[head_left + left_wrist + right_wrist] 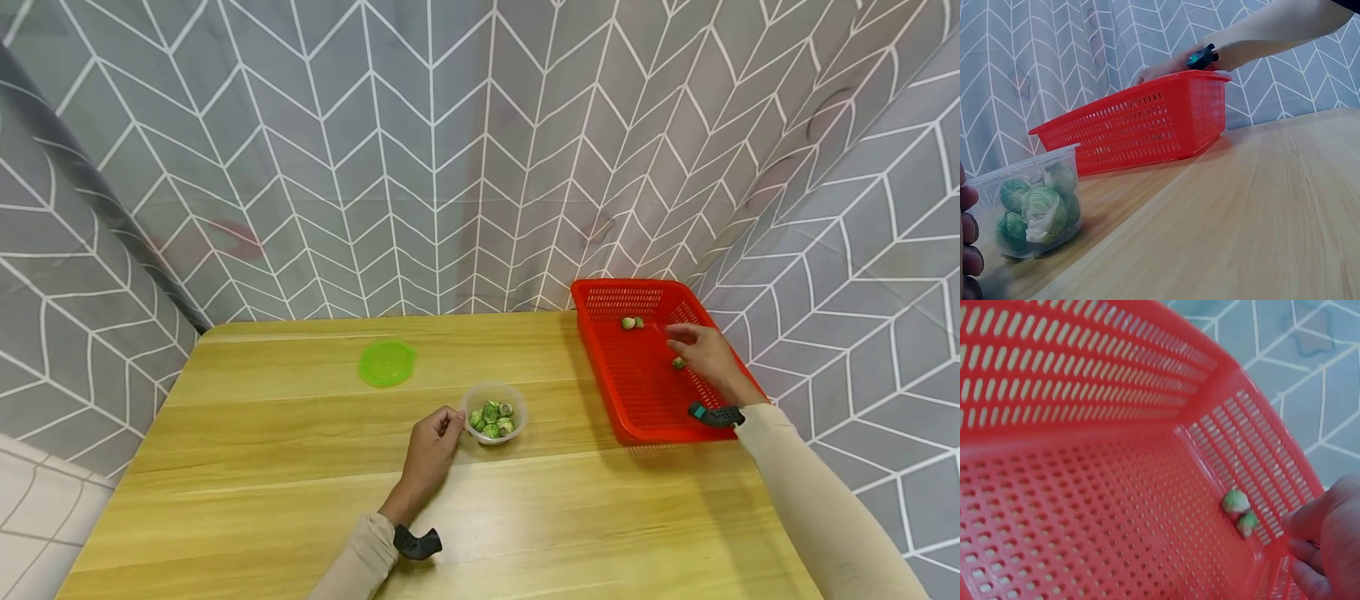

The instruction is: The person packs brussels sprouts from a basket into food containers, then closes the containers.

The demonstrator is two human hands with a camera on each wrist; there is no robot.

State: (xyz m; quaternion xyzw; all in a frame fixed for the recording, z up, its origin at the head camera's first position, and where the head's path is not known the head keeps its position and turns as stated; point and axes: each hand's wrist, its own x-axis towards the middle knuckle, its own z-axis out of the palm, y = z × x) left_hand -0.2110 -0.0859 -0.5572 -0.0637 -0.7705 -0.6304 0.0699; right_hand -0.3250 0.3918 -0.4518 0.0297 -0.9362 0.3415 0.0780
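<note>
A small clear plastic container (522,414) with several Brussels sprouts (491,411) in it stands on the table. My left hand (431,450) holds it at its left rim; in the left wrist view only the curled fingers (970,228) show at the edge, beside the container (997,177). My right hand (705,357) hovers inside the red basket (611,392), fingers loosely bent, no sprout visible in them. Two sprouts (1235,501) lie together by the basket's wall, and another sprout (678,363) sits just below my right hand.
A green round lid (387,363) lies flat on the wooden table (300,500), behind and left of the container. The basket's raised walls surround my right hand. A grey patterned curtain (420,167) hangs along the table's back edge and right side.
</note>
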